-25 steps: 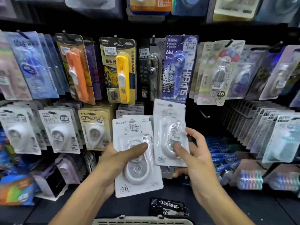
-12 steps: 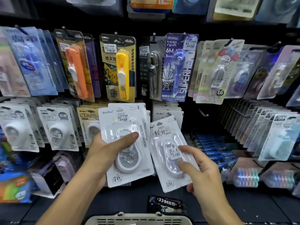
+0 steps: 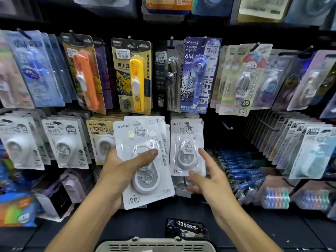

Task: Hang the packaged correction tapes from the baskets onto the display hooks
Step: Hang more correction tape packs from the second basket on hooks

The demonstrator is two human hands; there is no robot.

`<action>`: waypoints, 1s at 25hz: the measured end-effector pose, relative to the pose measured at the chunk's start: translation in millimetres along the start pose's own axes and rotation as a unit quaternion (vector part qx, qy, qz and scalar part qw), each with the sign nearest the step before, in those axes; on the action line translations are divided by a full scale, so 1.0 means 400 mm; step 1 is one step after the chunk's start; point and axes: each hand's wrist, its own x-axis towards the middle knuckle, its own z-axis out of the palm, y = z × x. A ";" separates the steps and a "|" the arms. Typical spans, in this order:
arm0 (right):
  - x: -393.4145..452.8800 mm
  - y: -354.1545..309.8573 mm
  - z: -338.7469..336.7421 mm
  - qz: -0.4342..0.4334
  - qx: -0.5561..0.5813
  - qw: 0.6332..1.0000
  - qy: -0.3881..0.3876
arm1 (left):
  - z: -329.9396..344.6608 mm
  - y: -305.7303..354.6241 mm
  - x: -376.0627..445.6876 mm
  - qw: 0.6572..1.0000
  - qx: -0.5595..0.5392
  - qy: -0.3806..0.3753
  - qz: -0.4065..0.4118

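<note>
The right hand (image 3: 205, 177) has hung its small pack (image 3: 187, 148) on the hook and let go

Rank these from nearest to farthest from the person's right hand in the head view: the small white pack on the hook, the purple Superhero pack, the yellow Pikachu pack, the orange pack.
From the right hand:
1. Small white pack, touching its fingers.
2. Purple Superhero pack, directly above.
3. Yellow Pikachu pack, up and left.
4. Orange pack, farther left.

Head-worn view, facing forward-down, close to display hooks (image 3: 226, 125)
</note>
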 end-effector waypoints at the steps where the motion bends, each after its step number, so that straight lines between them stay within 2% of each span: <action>1: 0.001 0.007 0.001 0.019 -0.015 1.000 -0.013 | 0.001 -0.003 0.000 1.000 -0.003 0.000 -0.002; 2: -0.003 0.012 0.002 0.005 -0.062 0.998 -0.011 | 0.004 -0.007 0.000 1.000 -0.005 0.001 -0.002; 4: -0.023 0.005 0.011 -0.077 -0.136 0.987 -0.022 | 0.023 -0.021 -0.005 1.000 -0.007 0.003 0.003; 6: -0.047 0.001 0.025 -0.111 -0.137 0.981 -0.077 | 0.056 -0.038 -0.014 1.000 -0.004 0.006 0.004; 8: -0.052 0.000 0.029 -0.111 -0.154 0.978 -0.090 | 0.087 -0.049 -0.021 1.000 0.007 -0.013 -0.006; 9: -0.048 -0.001 0.022 -0.106 -0.119 0.984 -0.083 | 0.096 -0.052 -0.020 0.999 0.015 -0.032 -0.013; 12: -0.033 -0.026 -0.040 -0.052 0.080 0.995 -0.044 | 0.105 -0.053 -0.009 0.994 -0.005 -0.099 -0.044; 14: -0.031 -0.050 -0.083 -0.033 0.126 0.992 -0.007 | 0.110 -0.057 -0.002 0.993 -0.004 -0.110 -0.047; 19: -0.015 -0.037 -0.189 -0.059 0.003 0.983 0.173 | 0.146 -0.072 0.017 0.998 0.008 -0.059 -0.013; 25: -0.015 -0.027 -0.226 -0.086 -0.037 0.970 0.223 | 0.168 -0.074 0.029 0.999 -0.005 -0.041 0.008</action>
